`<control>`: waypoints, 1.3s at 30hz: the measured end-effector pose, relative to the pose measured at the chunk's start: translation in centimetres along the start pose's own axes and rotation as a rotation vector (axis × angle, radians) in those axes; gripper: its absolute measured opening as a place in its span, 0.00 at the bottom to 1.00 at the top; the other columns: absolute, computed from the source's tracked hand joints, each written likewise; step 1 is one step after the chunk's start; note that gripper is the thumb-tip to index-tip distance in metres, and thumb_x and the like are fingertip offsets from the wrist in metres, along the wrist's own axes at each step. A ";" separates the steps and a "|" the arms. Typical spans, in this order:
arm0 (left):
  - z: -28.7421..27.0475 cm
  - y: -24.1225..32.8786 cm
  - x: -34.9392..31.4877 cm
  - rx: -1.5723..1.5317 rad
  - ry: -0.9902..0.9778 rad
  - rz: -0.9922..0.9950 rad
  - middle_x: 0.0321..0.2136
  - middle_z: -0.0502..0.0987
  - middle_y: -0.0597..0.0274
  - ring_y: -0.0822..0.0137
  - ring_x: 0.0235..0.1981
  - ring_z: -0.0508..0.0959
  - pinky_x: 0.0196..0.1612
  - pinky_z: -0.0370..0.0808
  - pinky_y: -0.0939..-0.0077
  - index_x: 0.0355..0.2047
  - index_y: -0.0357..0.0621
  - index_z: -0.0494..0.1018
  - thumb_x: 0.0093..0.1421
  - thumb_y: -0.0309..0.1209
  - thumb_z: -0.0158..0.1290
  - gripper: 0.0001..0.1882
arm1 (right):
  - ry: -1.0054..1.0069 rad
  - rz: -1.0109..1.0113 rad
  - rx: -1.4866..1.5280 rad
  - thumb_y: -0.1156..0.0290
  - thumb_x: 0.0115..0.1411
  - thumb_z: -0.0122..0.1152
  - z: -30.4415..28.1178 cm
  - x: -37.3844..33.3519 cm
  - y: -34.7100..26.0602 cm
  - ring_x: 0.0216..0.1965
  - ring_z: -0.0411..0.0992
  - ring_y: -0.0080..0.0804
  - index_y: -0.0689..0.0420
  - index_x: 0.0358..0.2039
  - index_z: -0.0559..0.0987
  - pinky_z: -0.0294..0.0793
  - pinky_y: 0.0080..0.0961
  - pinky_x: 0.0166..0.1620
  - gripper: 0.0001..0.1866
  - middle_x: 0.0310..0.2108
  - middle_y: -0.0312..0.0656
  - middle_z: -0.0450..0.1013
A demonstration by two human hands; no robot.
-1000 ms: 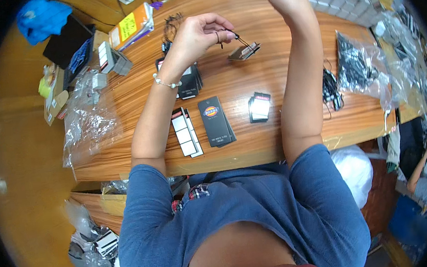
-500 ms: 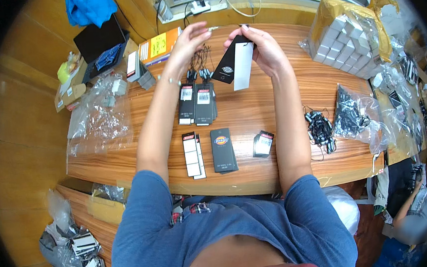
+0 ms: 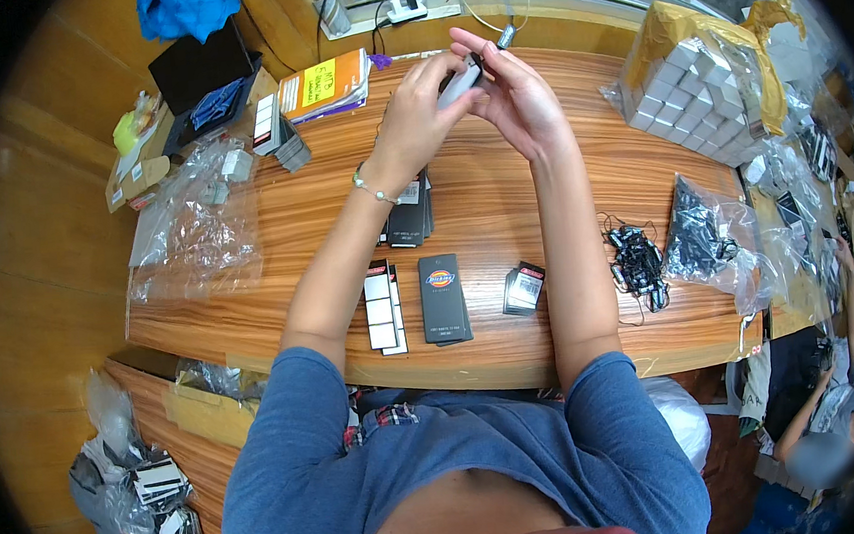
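Above the far part of the table, my left hand [image 3: 419, 107] is closed round hang tags [image 3: 459, 82], which show as a pale panel with a dark edge. My right hand [image 3: 525, 104] meets it there, gripping the tags' upper end. A small tag fastener [image 3: 506, 36] sticks out beyond my right fingers. Under my left wrist, a stack of dark hang tags [image 3: 410, 223] is partly hidden. Nearer me lie a white-panelled tag pile [image 3: 380, 309], a dark grey tag pile [image 3: 442, 300] and a pile of small tags [image 3: 524, 289].
Black string fasteners [image 3: 640, 266] lie heaped at the right, beside a plastic bag [image 3: 705, 235] of black pieces. A carton of small white boxes [image 3: 679, 91] stands at the far right. Notebooks [image 3: 327, 84], more tags [image 3: 278, 136] and clear plastic [image 3: 198, 225] are on the left.
My left hand has come down and right from its raised, loose pose to close on the tags. The tags, which hung spread from my right hand, are now drawn up between both hands.
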State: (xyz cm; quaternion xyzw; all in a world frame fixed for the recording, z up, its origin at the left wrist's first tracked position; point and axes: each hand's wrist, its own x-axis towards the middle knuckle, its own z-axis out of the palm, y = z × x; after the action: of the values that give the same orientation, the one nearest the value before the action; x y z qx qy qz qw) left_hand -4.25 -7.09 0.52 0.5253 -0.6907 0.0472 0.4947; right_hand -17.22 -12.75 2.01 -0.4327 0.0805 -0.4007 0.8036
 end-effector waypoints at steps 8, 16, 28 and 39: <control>-1.8 0.1 -0.9 -0.531 -0.162 -0.348 0.36 0.75 0.62 0.76 0.37 0.73 0.40 0.69 0.83 0.47 0.38 0.65 0.61 0.28 0.43 0.14 | 0.125 -0.075 -0.113 0.61 0.62 0.45 -1.9 0.7 0.6 0.42 0.65 0.27 0.57 0.40 0.74 0.65 0.32 0.45 0.15 0.39 0.38 0.70; -2.6 -0.3 -2.9 -0.893 -0.229 -0.542 0.39 0.71 0.65 0.78 0.41 0.71 0.44 0.69 0.85 0.49 0.40 0.62 0.59 0.30 0.48 0.18 | 0.050 -0.063 -0.090 0.65 0.62 0.44 0.1 1.2 4.0 0.36 0.67 0.23 0.59 0.35 0.74 0.66 0.23 0.39 0.13 0.33 0.37 0.71; -9.0 -8.6 -9.3 -0.686 -0.314 -0.881 0.35 0.73 0.65 0.77 0.37 0.73 0.40 0.72 0.85 0.49 0.40 0.61 0.56 0.23 0.48 0.19 | 0.139 0.034 -0.052 0.62 0.65 0.35 1.3 5.7 7.3 0.37 0.70 0.31 0.56 0.32 0.70 0.66 0.29 0.40 0.15 0.31 0.40 0.71; -7.2 -6.2 -10.5 -0.840 -0.286 -0.813 0.34 0.73 0.63 0.77 0.37 0.73 0.38 0.72 0.85 0.47 0.42 0.64 0.56 0.22 0.47 0.17 | 0.024 0.012 0.129 0.61 0.63 0.39 0.1 11.0 4.3 0.15 0.54 0.23 0.54 0.30 0.66 0.56 0.20 0.21 0.11 0.14 0.31 0.58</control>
State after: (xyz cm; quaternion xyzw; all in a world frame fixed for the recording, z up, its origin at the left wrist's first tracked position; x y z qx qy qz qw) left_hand 4.70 1.55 -6.37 0.5081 -0.4538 -0.4936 0.5406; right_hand -7.40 -19.23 1.20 -0.3747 0.0670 -0.4053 0.8312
